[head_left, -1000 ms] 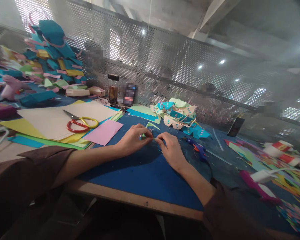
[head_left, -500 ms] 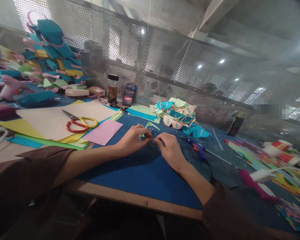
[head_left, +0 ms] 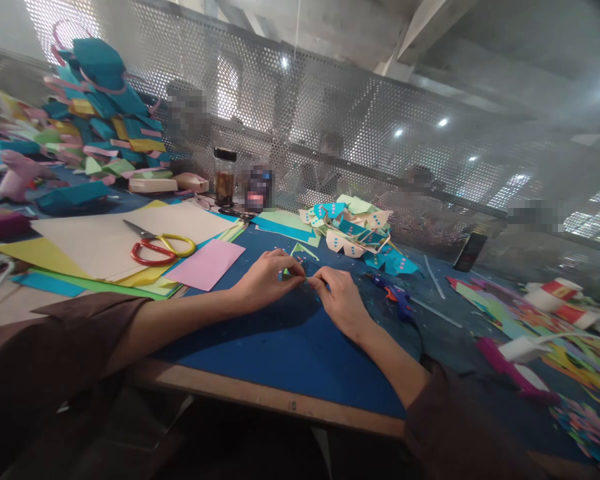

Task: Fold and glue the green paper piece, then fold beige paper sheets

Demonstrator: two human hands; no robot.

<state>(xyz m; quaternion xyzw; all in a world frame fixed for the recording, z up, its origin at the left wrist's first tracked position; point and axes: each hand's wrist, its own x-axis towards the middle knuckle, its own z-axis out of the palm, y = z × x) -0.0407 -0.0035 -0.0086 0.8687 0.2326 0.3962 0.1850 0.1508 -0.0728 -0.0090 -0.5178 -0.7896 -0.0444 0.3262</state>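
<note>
Over the blue table mat [head_left: 290,360], my left hand [head_left: 270,277] and my right hand [head_left: 340,297] meet fingertip to fingertip. Both are pinched on a tiny piece of green paper [head_left: 307,279], mostly hidden by the fingers. Just beyond them lies a folded light-green paper strip [head_left: 305,251] among small scraps. A blue glue gun [head_left: 394,293] with an orange trigger rests to the right of my right hand. Left of my left hand are a pink paper sheet [head_left: 207,265] and scissors [head_left: 163,248] with red and yellow handles, lying on stacked paper [head_left: 105,233].
Folded paper boats [head_left: 355,230] are piled behind my hands. Clear glue sticks [head_left: 434,277] lie to the right, near a magenta power strip [head_left: 510,370] and coloured paper. A lidded drink jar [head_left: 225,179] and a tall paper model [head_left: 105,100] stand at back left.
Almost nothing differs. Both hands keep their pinch at the same spot, and the view has shifted very slightly.
</note>
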